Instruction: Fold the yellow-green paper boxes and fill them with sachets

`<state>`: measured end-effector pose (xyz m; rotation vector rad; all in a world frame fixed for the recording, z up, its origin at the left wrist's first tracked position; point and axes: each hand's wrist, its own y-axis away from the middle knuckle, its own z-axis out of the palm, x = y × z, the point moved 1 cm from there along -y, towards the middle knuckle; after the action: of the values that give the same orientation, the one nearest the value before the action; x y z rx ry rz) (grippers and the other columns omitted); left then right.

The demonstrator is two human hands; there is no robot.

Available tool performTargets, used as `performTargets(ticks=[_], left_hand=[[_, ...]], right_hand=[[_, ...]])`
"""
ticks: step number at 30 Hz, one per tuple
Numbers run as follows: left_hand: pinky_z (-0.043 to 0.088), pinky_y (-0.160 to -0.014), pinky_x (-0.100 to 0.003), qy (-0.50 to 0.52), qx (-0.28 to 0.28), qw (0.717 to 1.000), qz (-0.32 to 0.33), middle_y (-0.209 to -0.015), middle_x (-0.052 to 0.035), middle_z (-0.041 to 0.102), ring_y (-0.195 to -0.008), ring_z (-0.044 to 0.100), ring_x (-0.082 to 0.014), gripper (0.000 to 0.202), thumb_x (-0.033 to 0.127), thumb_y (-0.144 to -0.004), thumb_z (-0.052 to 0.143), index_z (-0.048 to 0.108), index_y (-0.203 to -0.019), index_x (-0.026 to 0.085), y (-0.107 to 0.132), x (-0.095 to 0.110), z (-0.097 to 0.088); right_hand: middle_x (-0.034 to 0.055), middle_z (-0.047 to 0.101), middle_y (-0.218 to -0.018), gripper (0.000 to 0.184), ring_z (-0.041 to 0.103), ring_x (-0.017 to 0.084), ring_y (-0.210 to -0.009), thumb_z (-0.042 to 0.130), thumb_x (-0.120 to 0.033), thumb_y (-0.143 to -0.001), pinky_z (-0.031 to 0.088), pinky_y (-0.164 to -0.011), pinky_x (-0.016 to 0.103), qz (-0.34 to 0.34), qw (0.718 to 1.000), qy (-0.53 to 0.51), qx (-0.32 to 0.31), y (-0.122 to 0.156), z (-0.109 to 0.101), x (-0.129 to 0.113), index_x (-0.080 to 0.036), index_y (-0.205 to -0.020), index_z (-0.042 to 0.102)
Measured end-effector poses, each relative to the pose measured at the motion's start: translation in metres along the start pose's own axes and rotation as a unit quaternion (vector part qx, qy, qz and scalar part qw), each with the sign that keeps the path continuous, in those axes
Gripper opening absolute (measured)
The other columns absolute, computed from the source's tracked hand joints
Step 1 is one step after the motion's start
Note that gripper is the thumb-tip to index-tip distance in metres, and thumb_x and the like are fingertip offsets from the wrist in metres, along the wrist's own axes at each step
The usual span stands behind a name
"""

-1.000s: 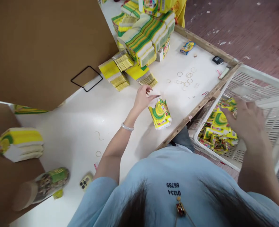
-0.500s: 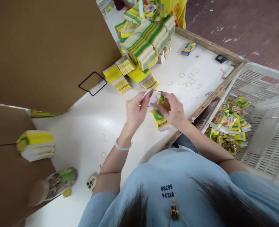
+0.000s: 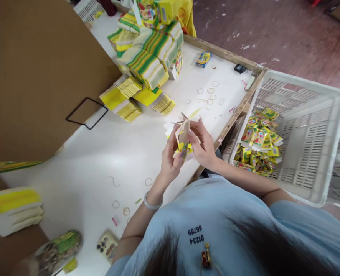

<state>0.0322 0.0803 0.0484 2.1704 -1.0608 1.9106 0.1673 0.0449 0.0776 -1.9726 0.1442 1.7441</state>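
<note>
My left hand [image 3: 172,155] and my right hand [image 3: 203,142] meet above the white table [image 3: 101,161], near its right edge. Both pinch a small flat carton [image 3: 184,135], pale on the side I see, held upright between the fingers. A yellow and green bit of packet shows just under it. To the right stands a white plastic crate [image 3: 308,126] holding several yellow and green sachets [image 3: 258,143].
Stacks of flattened yellow-green cartons [image 3: 147,61] fill the back of the table. A big brown cardboard sheet [image 3: 37,73] stands left. Loose rubber bands [image 3: 208,94] lie about. A phone [image 3: 108,243] and a bundle [image 3: 13,209] lie near the front left.
My right hand came out of the crate to the table and joined the left. Both hands lifted the small carton off the pile and turned it upright.
</note>
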Motion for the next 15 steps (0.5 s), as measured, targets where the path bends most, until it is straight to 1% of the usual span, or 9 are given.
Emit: performTargets(ticks=[1,2,3,5,8,10,12,14,15], left_hand=[[0.057,-0.099,-0.039,-0.003,0.017,1.000,-0.024,-0.142,-0.0111,0.063,-0.123,0.066,-0.0258,0.052,0.055,-0.104,0.045,0.048,-0.151,0.032,0.001,0.003,-0.002],[0.059,-0.093,-0.036,-0.007,0.036,0.998,-0.046,-0.131,-0.0097,0.070,-0.113,0.070,-0.0236,0.045,0.053,-0.104,0.047,0.057,-0.142,0.030,0.001,0.007,-0.003],[0.059,-0.086,-0.033,-0.013,0.054,0.996,-0.065,-0.120,-0.0084,0.074,-0.103,0.072,-0.0216,0.040,0.052,-0.104,0.049,0.063,-0.134,0.029,0.001,0.011,-0.004],[0.058,-0.075,-0.030,-0.025,0.074,0.991,-0.104,-0.102,-0.0064,0.076,-0.088,0.071,-0.0189,0.037,0.053,-0.103,0.051,0.068,-0.120,0.025,0.001,0.018,-0.004],[0.056,-0.064,-0.028,-0.021,0.075,0.985,-0.155,-0.085,-0.0044,0.072,-0.074,0.067,-0.0168,0.042,0.059,-0.102,0.050,0.068,-0.108,0.022,0.007,0.025,-0.003],[0.055,-0.060,-0.028,0.003,0.069,0.982,-0.176,-0.086,-0.0042,0.072,-0.069,0.065,-0.0157,0.041,0.059,-0.101,0.051,0.064,-0.116,0.023,0.016,0.027,-0.001],[0.055,-0.057,-0.029,0.037,0.071,0.980,-0.184,-0.098,-0.0066,0.073,-0.067,0.066,-0.0154,0.049,0.058,-0.102,0.051,0.048,-0.141,0.028,0.028,0.028,0.000],[0.055,-0.054,-0.031,0.056,0.077,0.978,-0.186,-0.112,-0.0095,0.072,-0.066,0.067,-0.0153,0.060,0.057,-0.102,0.050,0.028,-0.154,0.035,0.041,0.028,0.001],[0.054,-0.053,-0.031,0.059,0.074,0.978,-0.189,-0.114,-0.0099,0.071,-0.065,0.067,-0.0151,0.061,0.057,-0.102,0.050,0.026,-0.153,0.037,0.047,0.028,0.001]], right_hand=[[0.0043,0.076,-0.103,0.037,0.074,0.023,-0.107,0.044,-0.058,-0.103,0.049,-0.112,0.049,0.019,1.000,-0.003,0.000,0.001,0.000,0.001,-0.027,-0.116,0.061],[0.0041,0.076,-0.099,0.040,0.075,0.022,-0.096,0.044,-0.061,-0.103,0.057,-0.098,0.042,0.039,0.999,-0.007,0.001,0.003,0.001,0.003,-0.026,-0.114,0.060],[0.0039,0.075,-0.095,0.041,0.074,0.020,-0.087,0.045,-0.063,-0.102,0.060,-0.085,0.037,0.057,0.998,-0.013,0.004,0.004,0.003,0.004,-0.026,-0.114,0.059],[0.0041,0.073,-0.091,0.043,0.073,0.019,-0.078,0.049,-0.063,-0.100,0.059,-0.071,0.033,0.081,0.996,-0.028,0.010,0.009,0.006,0.008,-0.027,-0.123,0.054],[0.0085,0.072,-0.106,0.053,0.074,0.020,-0.080,0.054,-0.062,-0.099,0.060,-0.068,0.033,0.072,0.997,-0.031,0.026,0.018,0.007,0.013,-0.028,-0.138,0.040],[0.0119,0.068,-0.118,0.048,0.075,0.022,-0.093,0.057,-0.061,-0.098,0.062,-0.077,0.036,0.027,0.999,0.009,0.040,0.025,0.001,0.017,-0.028,-0.132,0.048],[0.0124,0.067,-0.121,0.039,0.073,0.023,-0.099,0.062,-0.057,-0.096,0.062,-0.083,0.039,-0.010,0.999,0.034,0.028,0.032,-0.006,0.019,-0.027,-0.121,0.059],[0.0105,0.072,-0.114,0.034,0.073,0.022,-0.091,0.066,-0.053,-0.094,0.062,-0.080,0.038,0.002,1.000,0.004,-0.024,0.039,-0.014,0.019,-0.026,-0.116,0.065],[0.0089,0.074,-0.109,0.034,0.072,0.020,-0.085,0.066,-0.053,-0.094,0.062,-0.076,0.036,0.027,0.998,-0.023,-0.056,0.043,-0.018,0.019,-0.026,-0.115,0.067]])
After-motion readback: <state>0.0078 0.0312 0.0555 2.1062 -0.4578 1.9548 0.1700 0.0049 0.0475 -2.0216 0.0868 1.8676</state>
